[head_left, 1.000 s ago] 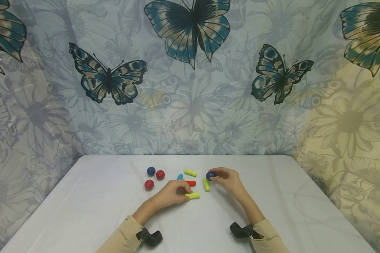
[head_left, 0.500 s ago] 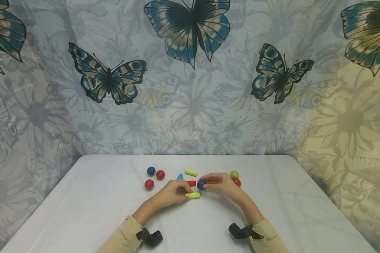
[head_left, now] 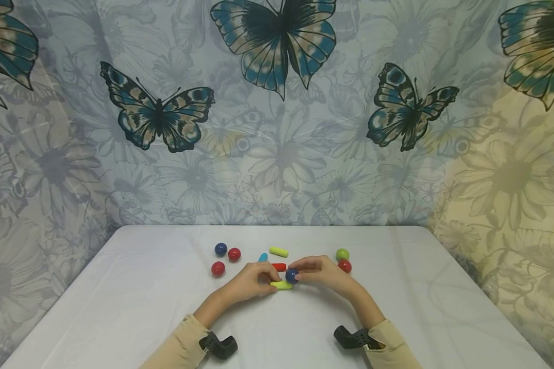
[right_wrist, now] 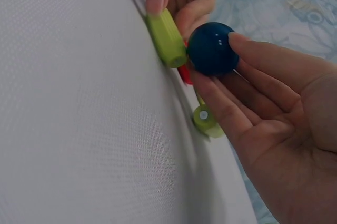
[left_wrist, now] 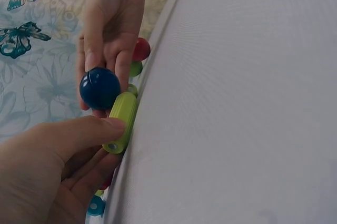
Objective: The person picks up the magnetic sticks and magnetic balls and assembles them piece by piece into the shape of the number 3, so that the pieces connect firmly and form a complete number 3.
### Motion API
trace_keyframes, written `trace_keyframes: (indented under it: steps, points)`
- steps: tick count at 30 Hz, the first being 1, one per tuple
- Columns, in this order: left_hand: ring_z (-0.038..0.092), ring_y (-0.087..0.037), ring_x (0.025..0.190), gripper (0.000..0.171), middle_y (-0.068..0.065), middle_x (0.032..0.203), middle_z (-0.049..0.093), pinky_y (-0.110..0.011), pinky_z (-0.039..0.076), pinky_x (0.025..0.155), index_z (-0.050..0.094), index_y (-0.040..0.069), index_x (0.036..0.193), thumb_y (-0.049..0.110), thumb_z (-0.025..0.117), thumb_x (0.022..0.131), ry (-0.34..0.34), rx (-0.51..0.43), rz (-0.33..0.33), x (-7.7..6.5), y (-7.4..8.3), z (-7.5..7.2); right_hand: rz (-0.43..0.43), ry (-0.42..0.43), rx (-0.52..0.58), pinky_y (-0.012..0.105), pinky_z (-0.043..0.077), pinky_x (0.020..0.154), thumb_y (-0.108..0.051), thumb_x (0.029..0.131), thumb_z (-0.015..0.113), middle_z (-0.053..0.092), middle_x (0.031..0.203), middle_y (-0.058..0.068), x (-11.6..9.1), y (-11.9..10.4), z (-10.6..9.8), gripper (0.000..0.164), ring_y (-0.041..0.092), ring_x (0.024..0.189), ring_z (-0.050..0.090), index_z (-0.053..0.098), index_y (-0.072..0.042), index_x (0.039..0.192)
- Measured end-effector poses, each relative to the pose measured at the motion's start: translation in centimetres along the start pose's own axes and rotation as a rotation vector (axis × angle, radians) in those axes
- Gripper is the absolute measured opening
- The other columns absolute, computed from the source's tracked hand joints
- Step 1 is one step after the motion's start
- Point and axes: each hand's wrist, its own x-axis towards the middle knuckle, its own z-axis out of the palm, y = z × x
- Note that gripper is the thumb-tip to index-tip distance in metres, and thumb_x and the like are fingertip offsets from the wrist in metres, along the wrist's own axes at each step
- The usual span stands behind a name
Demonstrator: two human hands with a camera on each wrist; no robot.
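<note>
My left hand (head_left: 249, 282) pinches a short ridged yellow-green rod (left_wrist: 123, 121) between thumb and fingers, low over the white table. My right hand (head_left: 324, 274) holds a glossy dark-blue ball (right_wrist: 213, 49) in its fingertips. In the head view the ball sits at the right end of the rod (head_left: 282, 285). The right wrist view has the two meeting or nearly so; actual contact I cannot tell. Behind the hands lie a red rod (head_left: 279, 267), a light-blue rod (head_left: 263, 257), partly covered by my left hand, and another yellow-green rod (head_left: 279, 251). One more yellow-green rod (right_wrist: 205, 120), with a silvery end disc, shows beneath my right fingers.
Left of the hands, a blue ball (head_left: 220, 249) and two red balls, one nearer (head_left: 218, 268), stand on the white table (head_left: 134, 287). A green ball (head_left: 342, 254) and a red ball (head_left: 344, 266) are beyond my right wrist. A butterfly-patterned cloth (head_left: 281, 169) hangs behind.
My right hand has brought the blue ball left and nearer, up to the rod's end. The green and red balls at the right have come into sight. My left hand stays put.
</note>
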Motion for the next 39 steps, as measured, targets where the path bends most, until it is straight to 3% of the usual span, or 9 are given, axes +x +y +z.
trace_keyframes:
  steps: [10,16,25,30,39]
  points:
    - [0.066,-0.01,0.101,0.017,0.001,0.101,0.073,-0.02,0.051,0.093,0.071,0.013,0.098,0.006,0.075,0.083,-0.002,0.016,0.002,0.0,0.3,-0.1,0.019,0.006,-0.023,0.04,0.051,0.1,-0.024,0.09,0.07,0.067,0.126,0.011,-0.2,-0.1,-0.5,0.037,0.024,0.119,0.063,0.066,-0.01,0.124]
    - [0.066,-0.01,0.097,0.014,0.0,0.101,0.071,-0.022,0.053,0.091,0.07,0.013,0.095,0.007,0.075,0.084,-0.013,0.002,0.021,0.1,0.0,0.0,0.001,0.014,-0.052,0.037,0.053,0.098,-0.023,0.089,0.071,0.067,0.127,0.011,-0.2,0.1,-0.8,0.037,0.026,0.12,0.062,0.067,-0.01,0.123]
    - [0.066,-0.024,0.099,0.015,-0.008,0.105,0.071,-0.033,0.055,0.092,0.07,0.007,0.097,0.004,0.075,0.083,-0.004,-0.023,0.008,0.0,0.1,0.1,-0.038,0.029,-0.094,0.026,0.055,0.09,-0.018,0.088,0.072,0.067,0.125,0.014,0.0,0.9,-1.4,0.037,0.026,0.118,0.064,0.066,-0.006,0.123]
    - [0.066,-0.016,0.097,0.014,-0.003,0.103,0.071,-0.027,0.054,0.091,0.07,0.012,0.096,0.006,0.075,0.084,-0.009,-0.01,0.006,0.0,0.0,0.0,-0.075,0.008,-0.095,0.023,0.055,0.089,-0.015,0.088,0.072,0.067,0.125,0.017,0.1,0.9,-1.3,0.036,0.032,0.119,0.062,0.067,-0.003,0.121]
    - [0.064,-0.004,0.095,0.015,0.001,0.102,0.07,-0.02,0.053,0.089,0.07,0.016,0.095,0.007,0.075,0.084,-0.017,-0.016,0.003,0.1,-0.3,0.0,-0.076,-0.023,-0.115,0.027,0.055,0.093,-0.015,0.088,0.072,0.067,0.125,0.016,0.1,0.6,-0.9,0.034,0.033,0.122,0.06,0.068,-0.004,0.12]
